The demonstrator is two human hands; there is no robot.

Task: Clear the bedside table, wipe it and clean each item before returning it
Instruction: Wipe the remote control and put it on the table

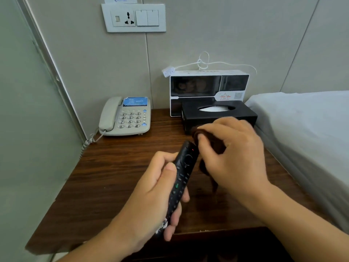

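Wiping the remote with a cloth above the table.

The step in hand looked like the item-cleaning one: the left hand curled round the lower half of the remote, holding it tilted up off the table, while the right hand pinched the bunched dark cloth against its top end, just past the left thumb. The next move probably called for drawing the cloth down toward the left grip, then shifting that grip to free the covered half (the back was hidden). Bare tabletop lay under both hands and out to the left of the grip, so there was room to set the remote down. Just beyond the right hand stood the tissue box; the phone sat well apart, beyond and left. The bed closed off the right side, a wall the left.
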